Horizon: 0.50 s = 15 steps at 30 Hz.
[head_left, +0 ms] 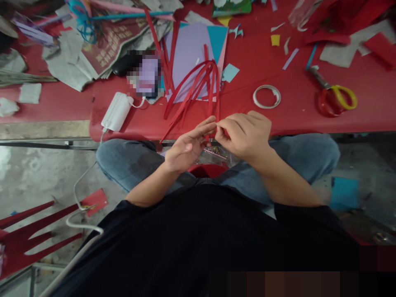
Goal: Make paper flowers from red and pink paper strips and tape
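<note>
Leftmost, a white charger (116, 111) lies near the front edge of the red desk (278, 119), its cable hanging toward the floor. Right of it, a lilac sheet (188, 53) lies flat, with loose red strips (198, 88) fanning across it and down toward the desk edge. Left hand (188, 146): half open, palm up, fingertips touching the lower ends of the strips. Right hand (244, 134): fingers curled, thumb and forefinger pinched shut on the same strip ends, just beside the left fingertips. Both hands sit at the desk edge, above the knees; a clear bag (216, 153) lies on the lap beneath them. Farther right on the desk: a tape ring (266, 96), then scissors (335, 95) with red and yellow handles, well apart from the hands.
</note>
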Available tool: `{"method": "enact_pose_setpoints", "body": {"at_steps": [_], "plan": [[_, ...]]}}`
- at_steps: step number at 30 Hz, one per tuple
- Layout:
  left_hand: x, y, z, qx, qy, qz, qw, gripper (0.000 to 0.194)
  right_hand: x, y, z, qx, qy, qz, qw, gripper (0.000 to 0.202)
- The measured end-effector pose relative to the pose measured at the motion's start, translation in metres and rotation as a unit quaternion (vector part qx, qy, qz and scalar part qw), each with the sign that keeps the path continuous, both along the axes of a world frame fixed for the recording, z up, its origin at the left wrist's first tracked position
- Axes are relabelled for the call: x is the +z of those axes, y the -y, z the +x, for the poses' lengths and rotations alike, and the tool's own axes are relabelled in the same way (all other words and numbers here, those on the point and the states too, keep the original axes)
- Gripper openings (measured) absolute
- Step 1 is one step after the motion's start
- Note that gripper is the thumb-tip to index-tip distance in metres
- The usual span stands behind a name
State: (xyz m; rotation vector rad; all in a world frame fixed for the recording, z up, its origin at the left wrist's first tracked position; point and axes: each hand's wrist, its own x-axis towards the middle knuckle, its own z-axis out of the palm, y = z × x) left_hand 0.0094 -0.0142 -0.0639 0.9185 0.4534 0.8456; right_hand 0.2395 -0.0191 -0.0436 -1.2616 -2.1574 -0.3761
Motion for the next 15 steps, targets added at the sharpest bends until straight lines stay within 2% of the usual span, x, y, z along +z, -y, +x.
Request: {"method": "enact_pose_setpoints", "body": {"at_steps": [8, 11, 15], "plan": [[0.003, 0.002, 0.000, -0.017, 0.011, -0.041, 0.999, 0.089, -0.003, -0.003, -0.003, -0.023, -0.035, -0.050, 0.998, 0.020], [0.003, 0.002, 0.003, -0.018, 0.013, -0.043, 0.999, 0.087, -0.001, -0.005, -0.003, -0.022, -0.059, -0.048, 0.997, 0.018], [0.003, 0.003, 0.012, -0.002, 0.011, -0.043, 0.999, 0.084, 0.001, -0.010, 0.001, -0.036, -0.097, -0.091, 0.990, 0.013]]}}
